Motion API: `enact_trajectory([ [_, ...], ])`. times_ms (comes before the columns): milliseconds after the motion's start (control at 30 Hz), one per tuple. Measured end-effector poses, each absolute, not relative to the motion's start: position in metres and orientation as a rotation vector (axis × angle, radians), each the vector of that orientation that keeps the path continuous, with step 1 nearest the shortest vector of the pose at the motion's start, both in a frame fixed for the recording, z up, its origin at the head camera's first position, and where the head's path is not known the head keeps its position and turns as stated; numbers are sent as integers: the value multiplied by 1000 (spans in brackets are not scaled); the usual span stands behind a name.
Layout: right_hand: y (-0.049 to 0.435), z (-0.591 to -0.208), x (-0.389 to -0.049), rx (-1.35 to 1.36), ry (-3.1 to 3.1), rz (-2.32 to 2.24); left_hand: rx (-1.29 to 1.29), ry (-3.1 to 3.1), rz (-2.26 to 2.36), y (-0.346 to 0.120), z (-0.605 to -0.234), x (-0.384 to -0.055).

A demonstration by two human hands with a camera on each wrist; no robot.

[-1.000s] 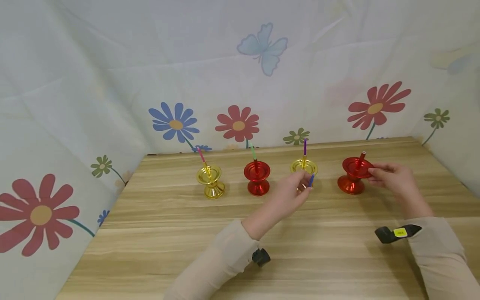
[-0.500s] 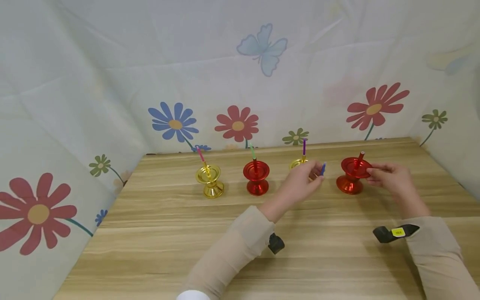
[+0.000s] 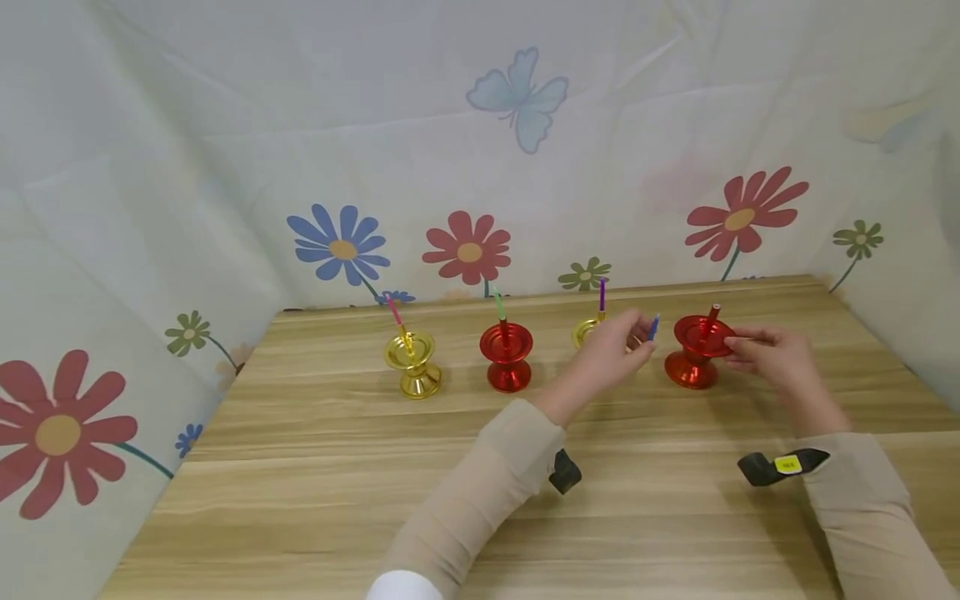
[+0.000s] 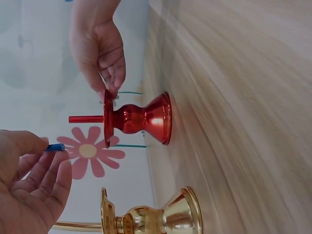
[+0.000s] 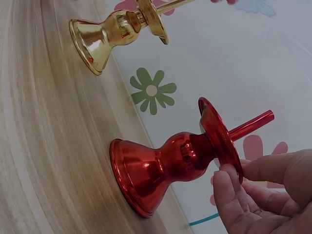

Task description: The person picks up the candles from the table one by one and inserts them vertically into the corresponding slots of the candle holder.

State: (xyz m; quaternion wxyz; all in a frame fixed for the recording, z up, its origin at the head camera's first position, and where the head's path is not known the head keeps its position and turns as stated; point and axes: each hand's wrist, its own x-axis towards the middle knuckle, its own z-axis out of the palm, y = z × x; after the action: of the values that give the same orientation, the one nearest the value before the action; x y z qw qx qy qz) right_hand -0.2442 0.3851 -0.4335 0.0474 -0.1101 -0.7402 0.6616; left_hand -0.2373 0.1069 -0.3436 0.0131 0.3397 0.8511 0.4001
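Observation:
Between thumb and fingers, my left hand (image 3: 609, 348) pinches a short blue candle (image 3: 654, 327), held tilted just left of the rightmost red candle holder (image 3: 692, 368). In the left wrist view, the end of the blue candle (image 4: 56, 147) pokes out past the fingertips, apart from the holder's upright tube (image 4: 86, 119). My right hand (image 3: 776, 360) grips that holder's dish by its right rim. The right wrist view shows the thumb above and fingers below the rim of the red holder (image 5: 183, 158). Its tube has no candle in it.
A gold holder (image 3: 585, 333) with a purple candle (image 3: 602, 295) stands partly hidden behind my left hand. Farther left are a red holder (image 3: 507, 358) with a green candle (image 3: 498, 302) and a gold holder (image 3: 414, 367) with a pink candle (image 3: 393, 308). A flowered cloth backs the wooden table (image 3: 337, 500).
My left hand has moved right and slightly away from me, bringing the blue candle from in front of the gold holder to beside the red one. The right hand keeps its grip on the rim.

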Motion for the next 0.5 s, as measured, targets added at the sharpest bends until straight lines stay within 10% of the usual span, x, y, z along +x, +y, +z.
enact_trajectory([
  [500, 389, -438, -246, -369, -2281, 1969, 1031, 2691, 1274, 134, -332, -253],
])
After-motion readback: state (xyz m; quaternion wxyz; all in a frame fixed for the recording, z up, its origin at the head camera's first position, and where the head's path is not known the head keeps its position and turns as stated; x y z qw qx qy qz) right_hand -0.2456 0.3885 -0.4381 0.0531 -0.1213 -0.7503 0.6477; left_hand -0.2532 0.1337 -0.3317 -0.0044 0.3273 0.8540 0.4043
